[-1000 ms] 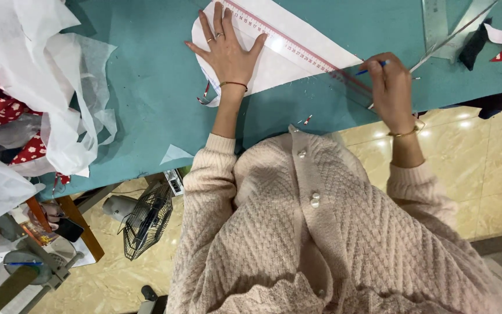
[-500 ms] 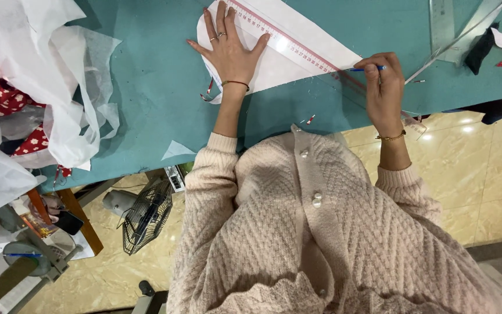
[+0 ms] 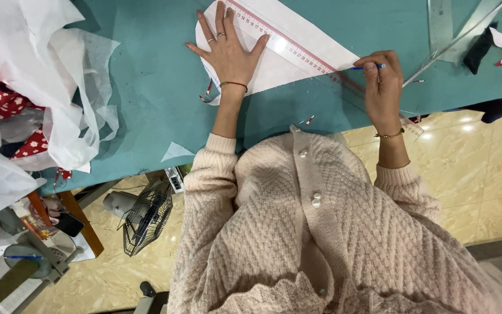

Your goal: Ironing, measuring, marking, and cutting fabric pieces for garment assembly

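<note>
Left hand [image 3: 228, 49] spread flat pins clear ruler [image 3: 297, 49] on white pattern piece [image 3: 274, 67]; right hand [image 3: 382, 75], pinching blue pencil [image 3: 362, 67], apparently rules a line.

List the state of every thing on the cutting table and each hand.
left hand: flat, fingers spread, pressing the ruler
right hand: closed on the blue pencil
blue pencil: tip at the ruler's edge
clear ruler: flat, slanted across the white pattern piece
white pattern piece: flat
white fabric: crumpled
</note>
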